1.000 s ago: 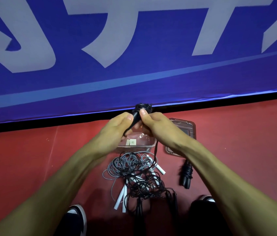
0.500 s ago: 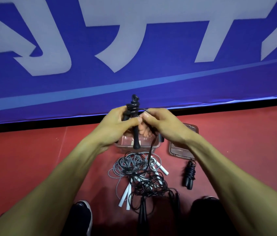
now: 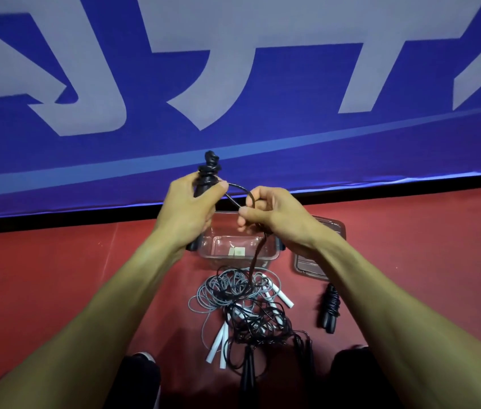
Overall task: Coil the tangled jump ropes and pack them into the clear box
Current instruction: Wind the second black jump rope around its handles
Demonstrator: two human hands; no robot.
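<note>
Your left hand [image 3: 192, 206] is wrapped around the black handles [image 3: 206, 175], holding them upright with cord wound in a knot at their top, above your fingers. Your right hand [image 3: 274, 215] sits just beside it, thumb and fingers pinching the black cord [image 3: 237, 191], which arcs from the handles across the small gap between your hands and then hangs down under your right palm. The two hands are close but not touching. Directly below them on the red floor [image 3: 56, 276] stands the clear box [image 3: 266, 255], open, with two small pale tags lying on its bottom. The hanging cord crosses in front of the box and runs into the tangle [image 3: 245, 302] lying nearer to you than the box, where grey and black cords are looped together and white handles [image 3: 218, 343] stick out toward your left arm and toward your right. Under your right wrist the lid [image 3: 307, 264] lies flat beside the box, and a coiled black rope [image 3: 330, 308] rests just nearer to you than the lid, alongside your right forearm.
</note>
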